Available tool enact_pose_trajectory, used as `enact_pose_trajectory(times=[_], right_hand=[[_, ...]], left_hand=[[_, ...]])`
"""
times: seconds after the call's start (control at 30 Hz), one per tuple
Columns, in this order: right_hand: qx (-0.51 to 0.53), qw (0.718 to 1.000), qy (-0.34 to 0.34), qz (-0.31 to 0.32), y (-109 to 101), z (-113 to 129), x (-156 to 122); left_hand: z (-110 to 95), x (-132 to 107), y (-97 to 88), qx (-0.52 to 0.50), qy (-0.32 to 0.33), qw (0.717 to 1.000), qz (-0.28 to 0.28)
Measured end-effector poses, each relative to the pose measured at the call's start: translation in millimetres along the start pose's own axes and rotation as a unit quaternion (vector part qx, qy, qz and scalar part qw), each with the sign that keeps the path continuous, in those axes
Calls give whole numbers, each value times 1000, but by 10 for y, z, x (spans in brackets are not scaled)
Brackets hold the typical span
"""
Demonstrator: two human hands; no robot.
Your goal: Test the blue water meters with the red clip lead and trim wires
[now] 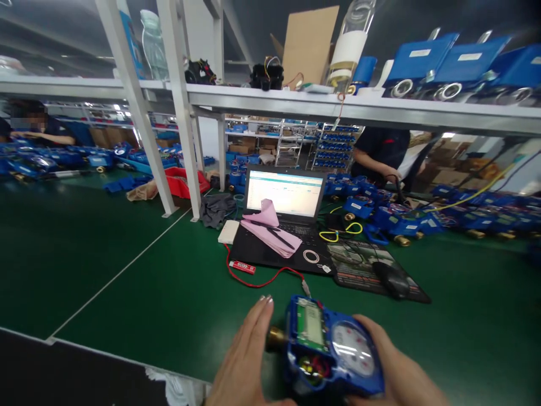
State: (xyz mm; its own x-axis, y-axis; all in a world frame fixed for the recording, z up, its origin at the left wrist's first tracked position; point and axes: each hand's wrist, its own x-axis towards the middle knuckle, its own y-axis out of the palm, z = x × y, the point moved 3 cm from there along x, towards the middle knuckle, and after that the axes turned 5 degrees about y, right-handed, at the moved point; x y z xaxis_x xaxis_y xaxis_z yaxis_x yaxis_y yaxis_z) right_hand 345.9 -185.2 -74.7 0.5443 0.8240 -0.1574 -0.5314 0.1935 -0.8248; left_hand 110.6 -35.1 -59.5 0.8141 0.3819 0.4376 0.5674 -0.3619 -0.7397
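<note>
A blue water meter with a brass pipe end lies before me on the green bench. Its top is uncovered, showing a green circuit board with a display, a round dial and coloured wires in a small compartment. My right hand wraps around the meter's right side, with the lower fingers hidden. On the other side, my left hand has its fingers stretched out beside the brass end; whether it touches the meter I cannot tell. A red cable ends in a grey connector at the meter's top edge.
Behind the meter stands an open laptop with pink papers and a pen on it. To its right are a mouse and mouse pad. Blue meters crowd the back. A shelf crosses overhead; two other people work beyond.
</note>
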Motion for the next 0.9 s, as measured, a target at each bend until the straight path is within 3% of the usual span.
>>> enact_pose_trajectory(times=[0.07,0.13,0.2,0.27,0.4,0.53,0.67,0.8,0.9], right_hand=[[30,997,-34,65,220,686,69],[37,993,-79,78,403,1255,118],[40,986,-134,96,545,1663,157],[31,972,-194,128,602,1908,217],[24,932,-276,232,477,1990,542],[-29,961,-225,159,390,1813,1113],[-94,967,-190,139,618,1762,1383],[-76,965,-177,176,829,1975,1447],[0,975,-156,158,828,2354,1669]], left_hand=[[117,-195,-249,-5,-46,999,-28],[258,-386,-471,-10,-104,993,-59],[400,-557,-673,6,-154,982,-109],[519,-697,-850,31,-194,966,-170],[620,-839,-1065,25,-257,937,-237],[584,-820,-1130,-6,-297,923,-246],[581,-790,-1138,-52,-303,923,-231],[621,-814,-1137,-88,-300,925,-218],[639,-838,-1130,-102,-290,925,-223]])
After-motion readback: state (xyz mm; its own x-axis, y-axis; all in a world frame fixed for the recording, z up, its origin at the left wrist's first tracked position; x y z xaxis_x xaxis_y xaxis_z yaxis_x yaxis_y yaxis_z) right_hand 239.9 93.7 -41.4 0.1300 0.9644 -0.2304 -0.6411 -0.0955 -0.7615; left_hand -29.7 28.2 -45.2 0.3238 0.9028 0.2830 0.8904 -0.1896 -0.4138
